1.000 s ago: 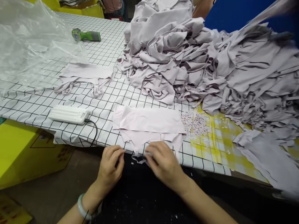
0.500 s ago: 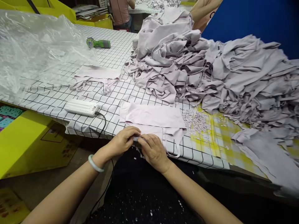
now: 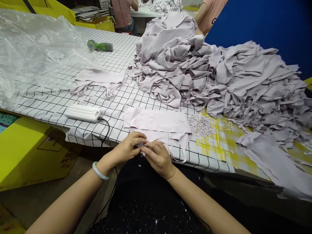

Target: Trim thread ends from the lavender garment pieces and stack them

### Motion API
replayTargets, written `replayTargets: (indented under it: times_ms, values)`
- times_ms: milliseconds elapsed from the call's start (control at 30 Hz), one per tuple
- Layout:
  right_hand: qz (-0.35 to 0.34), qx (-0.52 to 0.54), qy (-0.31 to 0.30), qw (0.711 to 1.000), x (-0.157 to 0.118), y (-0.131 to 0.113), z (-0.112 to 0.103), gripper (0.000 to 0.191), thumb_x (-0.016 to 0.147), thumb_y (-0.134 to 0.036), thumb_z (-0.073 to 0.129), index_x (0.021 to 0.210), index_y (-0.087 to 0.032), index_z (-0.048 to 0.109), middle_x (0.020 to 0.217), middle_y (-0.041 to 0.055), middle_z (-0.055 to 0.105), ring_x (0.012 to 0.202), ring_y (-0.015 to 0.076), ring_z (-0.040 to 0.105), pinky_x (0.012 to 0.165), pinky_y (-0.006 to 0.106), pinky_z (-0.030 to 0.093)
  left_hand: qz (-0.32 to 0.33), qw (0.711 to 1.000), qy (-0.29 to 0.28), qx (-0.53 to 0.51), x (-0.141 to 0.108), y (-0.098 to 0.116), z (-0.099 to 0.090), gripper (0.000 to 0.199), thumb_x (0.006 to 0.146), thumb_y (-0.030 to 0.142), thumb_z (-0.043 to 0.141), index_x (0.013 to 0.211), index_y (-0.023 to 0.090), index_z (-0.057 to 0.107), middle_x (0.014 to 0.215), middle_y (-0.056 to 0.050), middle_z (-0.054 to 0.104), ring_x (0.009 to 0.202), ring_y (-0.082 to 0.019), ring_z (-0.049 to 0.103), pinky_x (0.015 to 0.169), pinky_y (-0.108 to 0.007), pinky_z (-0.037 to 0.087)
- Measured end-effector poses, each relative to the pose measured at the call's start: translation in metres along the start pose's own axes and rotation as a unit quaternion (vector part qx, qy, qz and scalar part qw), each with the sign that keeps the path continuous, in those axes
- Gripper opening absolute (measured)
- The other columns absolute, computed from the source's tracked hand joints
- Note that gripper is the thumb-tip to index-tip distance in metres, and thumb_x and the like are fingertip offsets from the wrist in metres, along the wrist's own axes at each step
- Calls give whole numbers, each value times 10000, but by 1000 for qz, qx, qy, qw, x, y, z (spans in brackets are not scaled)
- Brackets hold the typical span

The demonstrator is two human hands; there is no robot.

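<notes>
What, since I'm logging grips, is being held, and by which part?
The left hand and right hand pinch the pale pink fabric garment at its near edge, apparently by a mostly hidden strap.

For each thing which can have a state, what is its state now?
Near strapped garment: upper part flat, lower part held
Left hand: pinching it
Right hand: pinching it
Far strapped garment: laid out, straps loose
Power bank: flat, cable plugged in
Green-handled tool: lying down
Clear plastic: crumpled
Fabric pile: loosely heaped
</notes>
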State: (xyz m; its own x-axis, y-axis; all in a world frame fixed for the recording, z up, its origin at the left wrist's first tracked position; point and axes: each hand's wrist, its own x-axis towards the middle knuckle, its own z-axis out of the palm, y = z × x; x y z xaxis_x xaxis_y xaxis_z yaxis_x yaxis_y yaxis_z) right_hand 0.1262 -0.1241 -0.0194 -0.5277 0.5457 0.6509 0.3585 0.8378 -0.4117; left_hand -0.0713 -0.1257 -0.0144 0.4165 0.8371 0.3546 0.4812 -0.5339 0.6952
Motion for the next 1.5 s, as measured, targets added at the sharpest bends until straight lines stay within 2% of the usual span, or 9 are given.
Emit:
replayTargets:
  times_ms: [167,333,500,733,867,1033,1133,1233,1500]
  values:
    - [186,235,-33,954,28,-2,-28,200,973,-234,542,1065,-240,719,991,63,727,957,195,640,866,365,505,-45,999,5,-1,3,7,2,153,902,145,606,1025,189,684,1093,-91,629,1052,-204,619,919,-412,558]
    - [428,408,8,807,63,28,-53,286,895,-476,640,929,-206,731,823,39,729,824,173,659,836,343,499,-25,999,24,-2,4,8,5,125,936,166,584,993,201,689,1131,-93,616,1070,-202,614,907,-402,560]
    - [497,479,98,717,85,54,-52,416,695,-532,807,886,-185,680,687,-7,672,701,139,628,728,291,501,8,999,41,22,3,6,5,187,940,122,558,1057,226,660,1113,-81,604,1036,-192,611,853,-386,572]
    - [485,499,159,700,98,66,-41,449,691,-573,780,872,-188,634,606,-52,566,548,94,533,575,241,470,23,998,56,25,5,4,6,271,933,68,538,1132,242,597,1122,-77,592,1040,-187,607,854,-371,566]
    - [472,506,178,700,112,69,-48,423,704,-531,780,924,-212,608,586,-91,474,416,40,318,406,189,274,29,998,46,25,7,8,3,302,931,67,524,1166,249,581,1123,-87,595,1034,-195,614,846,-374,572]
    - [482,503,82,713,112,50,-54,349,825,-538,664,939,-218,585,522,-111,354,410,45,143,391,200,104,27,998,35,40,18,7,-16,289,933,83,525,1181,220,579,1102,-94,617,1016,-195,623,844,-366,582]
    - [517,520,-19,680,92,28,-47,344,880,-555,588,901,-211,574,537,-101,348,432,49,156,402,195,122,38,992,71,99,32,-5,-32,261,918,74,539,1151,184,579,1122,-116,608,1057,-220,595,878,-405,566]
    - [570,507,-103,638,71,13,-35,367,899,-554,548,838,-192,550,598,-75,397,466,47,229,419,180,170,52,991,21,124,45,-23,-36,249,872,67,553,1107,140,590,1096,-139,614,1012,-239,590,850,-417,568]
    - [638,445,-134,613,76,13,-9,255,921,-421,512,825,-188,545,574,-88,374,425,41,200,381,176,157,30,994,16,104,60,-44,-24,126,888,80,519,886,151,623,905,-86,645,821,-192,568,725,-342,527]
